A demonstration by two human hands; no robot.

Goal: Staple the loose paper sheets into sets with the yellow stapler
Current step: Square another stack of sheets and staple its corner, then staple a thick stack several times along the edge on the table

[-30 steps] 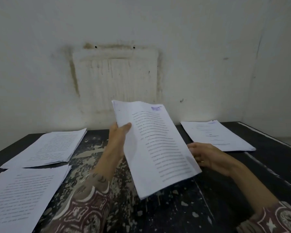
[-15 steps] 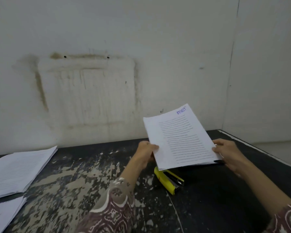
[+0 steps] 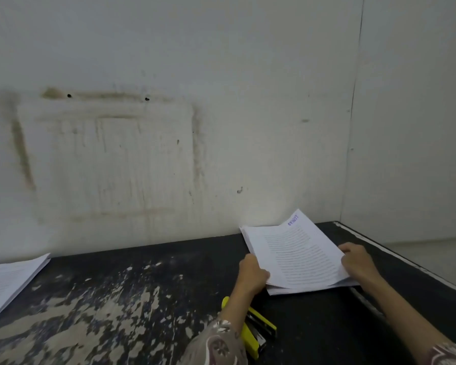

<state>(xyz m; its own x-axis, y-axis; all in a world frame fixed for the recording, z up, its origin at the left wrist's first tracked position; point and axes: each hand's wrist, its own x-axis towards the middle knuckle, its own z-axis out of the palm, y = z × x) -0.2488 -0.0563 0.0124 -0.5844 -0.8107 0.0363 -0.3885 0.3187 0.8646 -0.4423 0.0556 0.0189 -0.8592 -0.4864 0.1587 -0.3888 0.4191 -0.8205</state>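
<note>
- Paper set [image 3: 300, 256]: at the bench's [image 3: 153, 264] far right, held low over another stack [image 3: 311, 289]; light, floppy, apt to fan, best taken at both side edges.
- Left hand [image 3: 252, 273] pinches its left edge; right hand [image 3: 358, 262] curls over its right edge.
- Count: one yellow stapler [image 3: 256, 330] near the left wrist, untouched; three paper lots in view, the third [image 3: 8, 280] far left.

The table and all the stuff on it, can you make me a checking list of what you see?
Surface: dark table, paint worn off in pale patches.
Job's things: paper set held over a stack at the back right; yellow stapler lying under the left forearm.
Clutter: another paper stack at the left edge.
Grippers: left hand and right hand grip the set's sides.
Cables: nothing seen.
Surroundings: stained white wall.
</note>
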